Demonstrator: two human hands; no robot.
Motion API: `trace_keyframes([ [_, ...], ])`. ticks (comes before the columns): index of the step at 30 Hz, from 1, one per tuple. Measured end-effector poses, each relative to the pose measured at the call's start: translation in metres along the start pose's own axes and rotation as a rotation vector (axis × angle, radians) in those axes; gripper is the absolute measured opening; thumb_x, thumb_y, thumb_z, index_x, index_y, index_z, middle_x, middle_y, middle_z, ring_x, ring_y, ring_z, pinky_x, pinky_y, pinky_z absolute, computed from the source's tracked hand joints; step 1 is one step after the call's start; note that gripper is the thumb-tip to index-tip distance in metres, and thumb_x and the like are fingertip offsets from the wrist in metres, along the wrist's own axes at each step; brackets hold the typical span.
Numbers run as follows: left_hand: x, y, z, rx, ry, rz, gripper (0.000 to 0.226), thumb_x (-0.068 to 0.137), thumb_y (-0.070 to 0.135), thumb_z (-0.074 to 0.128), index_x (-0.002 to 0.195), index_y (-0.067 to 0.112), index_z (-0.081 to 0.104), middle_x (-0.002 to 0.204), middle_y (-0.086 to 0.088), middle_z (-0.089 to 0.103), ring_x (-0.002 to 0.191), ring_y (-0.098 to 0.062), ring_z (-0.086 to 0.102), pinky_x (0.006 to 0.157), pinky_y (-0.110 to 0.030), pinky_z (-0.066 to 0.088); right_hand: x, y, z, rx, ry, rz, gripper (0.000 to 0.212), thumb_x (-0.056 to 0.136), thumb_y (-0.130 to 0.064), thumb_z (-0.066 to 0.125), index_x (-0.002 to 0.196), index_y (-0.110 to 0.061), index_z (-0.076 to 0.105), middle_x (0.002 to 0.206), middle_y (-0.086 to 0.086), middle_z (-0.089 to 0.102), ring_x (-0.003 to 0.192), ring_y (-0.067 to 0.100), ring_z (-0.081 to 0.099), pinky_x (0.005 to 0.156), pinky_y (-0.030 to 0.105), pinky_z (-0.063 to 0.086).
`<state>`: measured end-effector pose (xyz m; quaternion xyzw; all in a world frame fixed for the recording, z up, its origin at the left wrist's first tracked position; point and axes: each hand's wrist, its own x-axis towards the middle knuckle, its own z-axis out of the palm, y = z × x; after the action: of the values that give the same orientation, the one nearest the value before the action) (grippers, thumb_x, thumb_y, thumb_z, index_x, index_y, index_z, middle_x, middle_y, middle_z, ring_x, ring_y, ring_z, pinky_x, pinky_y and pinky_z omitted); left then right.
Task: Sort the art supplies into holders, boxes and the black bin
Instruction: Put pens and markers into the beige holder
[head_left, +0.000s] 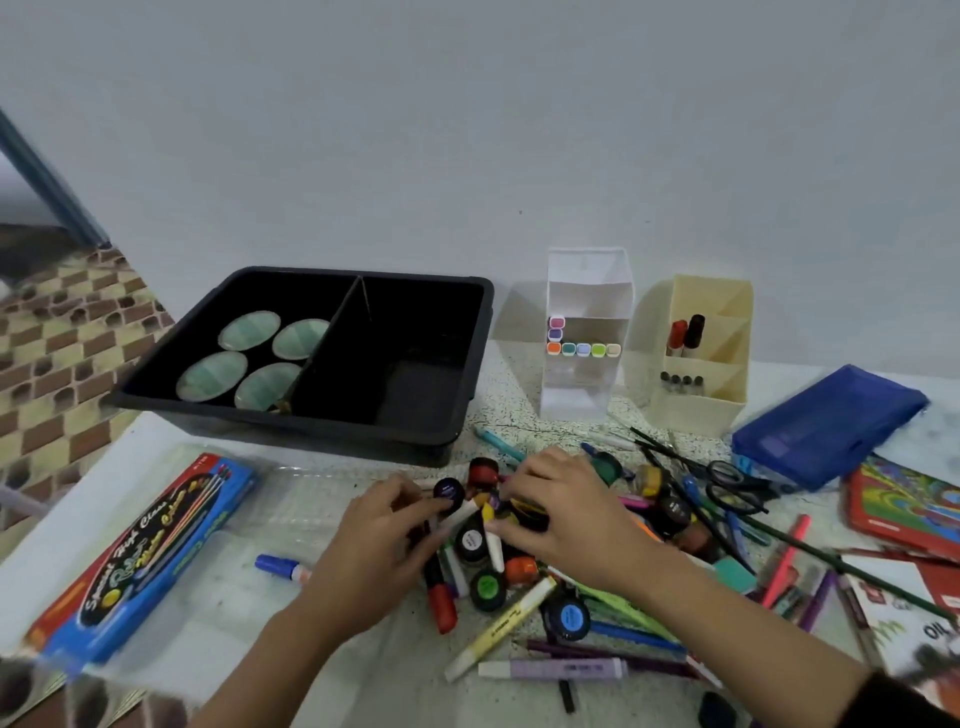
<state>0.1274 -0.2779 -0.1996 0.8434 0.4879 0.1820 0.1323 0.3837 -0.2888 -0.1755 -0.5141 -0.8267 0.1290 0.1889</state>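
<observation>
Speckled tabletop (514, 405) under a grey wall (467, 130), and at frame centre the left hand (384, 525) pinches a purple-lidded paint jar (449, 493) while the right hand (561, 514) curls over the heap (487, 587), grip unclear; these jars look light, rigid, slick, probably best held round the lid.

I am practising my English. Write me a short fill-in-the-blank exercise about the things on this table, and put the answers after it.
1. The left compartment of the black bin holds ____ round green dishes.
2. The cream holder stands to the ____ of the white holder.
3. The scissors lie near the ____ flat case.
4. In the white holder, the pink cap sits directly above the ____ cap.

Answers: four; right; blue; purple
</observation>
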Motion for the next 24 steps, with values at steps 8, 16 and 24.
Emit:
trace_keyframes([
  [8,0.008,0.009,0.021,-0.022,0.164,-0.033,0.029,0.095,0.051,0.054,0.115,0.035,0.067,0.104,0.009,0.05,0.091,-0.008,0.051,0.074,-0.032,0.031,0.016,-0.022,0.01,-0.077,-0.094,0.122,0.033,0.087,-0.056,0.06,0.094,-0.025,0.053,0.083,-0.012,0.045,0.077,0.015,0.048,0.069,0.033,0.035],
  [16,0.015,0.01,0.019,-0.126,0.102,-0.053,0.018,0.097,0.045,0.052,0.105,0.032,0.061,0.109,0.017,0.048,0.101,-0.002,0.05,0.086,-0.035,0.035,0.019,-0.021,0.015,0.095,0.003,0.199,0.009,0.091,-0.035,0.066,0.097,-0.029,0.063,0.084,-0.017,0.054,0.074,0.004,0.05,0.066,0.025,0.04],
  [24,0.011,0.027,-0.004,-0.373,0.161,-0.091,0.012,0.099,0.038,0.058,0.105,0.028,0.064,0.09,0.016,0.063,0.086,-0.007,0.06,0.075,-0.028,0.049,0.027,-0.026,0.002,0.442,0.087,0.278,0.011,0.092,-0.021,0.071,0.089,-0.03,0.066,0.068,-0.003,0.061,0.059,0.011,0.055,0.057,0.03,0.045],
])
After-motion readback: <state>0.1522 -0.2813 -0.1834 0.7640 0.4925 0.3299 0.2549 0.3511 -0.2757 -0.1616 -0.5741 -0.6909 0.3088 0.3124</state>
